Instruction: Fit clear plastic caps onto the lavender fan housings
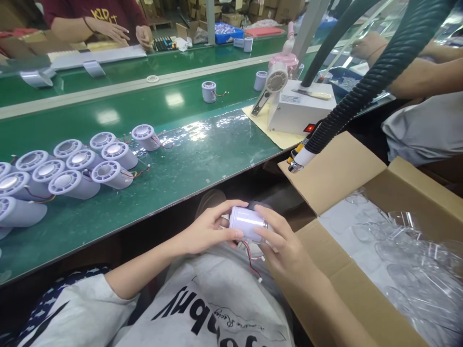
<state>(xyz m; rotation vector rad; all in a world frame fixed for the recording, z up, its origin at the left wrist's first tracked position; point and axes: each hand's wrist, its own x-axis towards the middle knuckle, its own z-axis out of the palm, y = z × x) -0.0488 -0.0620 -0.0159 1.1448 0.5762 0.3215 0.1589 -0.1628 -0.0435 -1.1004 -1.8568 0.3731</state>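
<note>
You hold a small white plastic cylinder with thin red and white wires (249, 224) over your lap, just below the near edge of the green conveyor table (202, 154). Your left hand (210, 229) is curled around the cylinder's left end, thumb on the underside and fingers over the top. Your right hand (284, 246) grips the right end, its fingers closed around the rim, where a clear part seems to sit, though the picture does not show it sharply. The wires dangle between your wrists onto your grey printed shirt. To your right, the open cardboard box (336, 178) holds clear plastic shells (408, 250), and its near flap lies touching your right forearm, so room on that side is tight. Above the box's far flap hangs the black ribbed hose (365, 82), its white and yellow nozzle tip (298, 159) just past the table edge and near your hands. To your left, a cluster of white vented cylinders with wires (72, 168) lies on the belt, well apart from your hands, with bare green surface between them and the white machine box (300, 108) on its tan mat. One lone cylinder (209, 91) stands farther back. Other people's hands (123, 31) work at the far side, and another's arm (398, 62) reaches in at the right.
</note>
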